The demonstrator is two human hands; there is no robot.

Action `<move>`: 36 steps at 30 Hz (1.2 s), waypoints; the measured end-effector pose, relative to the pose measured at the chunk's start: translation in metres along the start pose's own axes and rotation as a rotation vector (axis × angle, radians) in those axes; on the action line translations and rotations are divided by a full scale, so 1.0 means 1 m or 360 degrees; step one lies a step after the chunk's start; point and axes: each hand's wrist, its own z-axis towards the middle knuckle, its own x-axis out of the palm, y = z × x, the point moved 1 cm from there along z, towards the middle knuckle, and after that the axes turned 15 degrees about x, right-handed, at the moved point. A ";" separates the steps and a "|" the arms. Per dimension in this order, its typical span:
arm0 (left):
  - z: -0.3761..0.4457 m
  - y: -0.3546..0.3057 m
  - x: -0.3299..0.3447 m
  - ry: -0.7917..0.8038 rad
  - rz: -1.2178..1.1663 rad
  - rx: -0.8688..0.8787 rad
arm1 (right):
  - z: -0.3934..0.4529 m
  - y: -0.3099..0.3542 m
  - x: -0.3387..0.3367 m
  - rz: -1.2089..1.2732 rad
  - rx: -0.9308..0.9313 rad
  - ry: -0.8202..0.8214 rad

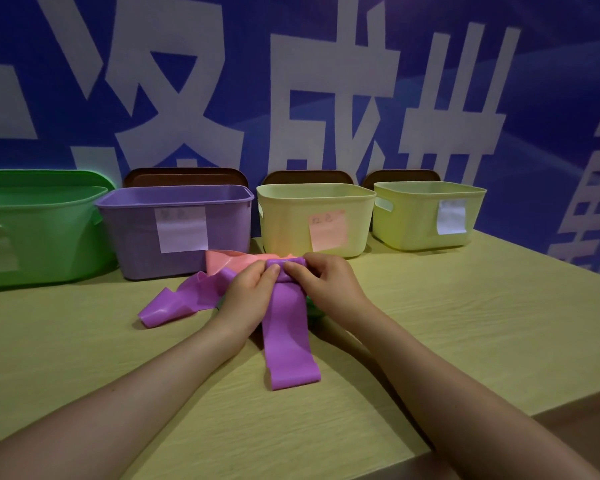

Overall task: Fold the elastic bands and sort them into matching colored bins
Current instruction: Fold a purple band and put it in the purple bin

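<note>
Both forearms reach forward over the tabletop, and the left hand and right hand meet thumb to thumb, each pinching the rolled end of the purple band. The band's free length runs flat toward the viewer, while another purple band lies crumpled to the left. A pink band lies just behind the hands, before the purple bin and the pink-labelled bin.
</note>
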 end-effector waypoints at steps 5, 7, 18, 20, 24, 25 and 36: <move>-0.001 -0.004 -0.001 -0.0079 -0.0311 -0.0102 | -0.001 0.000 0.001 0.0165 0.0013 0.0052; -0.001 -0.004 0.000 -0.0104 -0.0513 -0.0225 | -0.001 -0.001 0.002 0.0193 0.0010 0.0046; 0.000 -0.008 0.002 -0.0130 -0.0463 -0.0376 | -0.002 -0.001 0.001 0.0372 -0.0073 -0.0019; 0.000 -0.010 0.000 -0.0108 -0.0372 -0.0356 | -0.002 0.000 0.001 0.0307 -0.0100 -0.0035; -0.001 -0.015 -0.004 0.0019 -0.0166 -0.0321 | -0.001 -0.001 0.000 0.0037 -0.0229 -0.0143; -0.002 -0.015 -0.005 0.0029 -0.0130 -0.0303 | -0.001 -0.001 0.000 -0.0039 -0.0266 -0.0180; -0.006 -0.018 -0.006 -0.0109 -0.0452 -0.0329 | -0.005 -0.002 -0.007 -0.0281 -0.0302 0.0102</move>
